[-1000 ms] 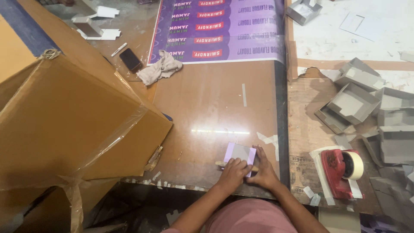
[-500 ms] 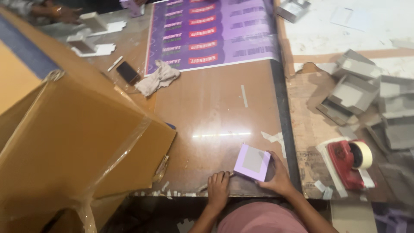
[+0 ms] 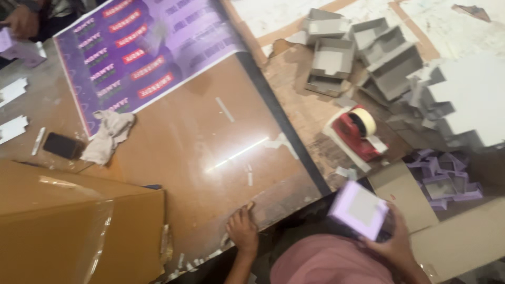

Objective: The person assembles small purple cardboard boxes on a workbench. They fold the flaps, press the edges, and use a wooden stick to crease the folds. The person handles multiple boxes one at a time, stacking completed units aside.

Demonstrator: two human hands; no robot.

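My right hand (image 3: 392,243) holds a small square lilac box (image 3: 359,209) with a grey inside, lifted off the table over my lap at the lower right. My left hand (image 3: 242,230) rests on the front edge of the brown table (image 3: 200,152), fingers curled against the wood and holding nothing. Below and to the right, an open cardboard carton (image 3: 463,236) holds several more lilac boxes (image 3: 444,181).
A red tape dispenser (image 3: 359,130) lies right of the table. Grey box trays (image 3: 363,52) are piled at the upper right. A purple printed sheet (image 3: 142,52), a crumpled rag (image 3: 108,135) and a dark phone (image 3: 63,145) lie on the table. A big cardboard box (image 3: 79,231) fills the lower left. Another person's hand (image 3: 21,21) works at the top left.
My right hand has carried the lilac box off the table to the right, toward the carton. My left hand stayed at the table edge. The view swung right.
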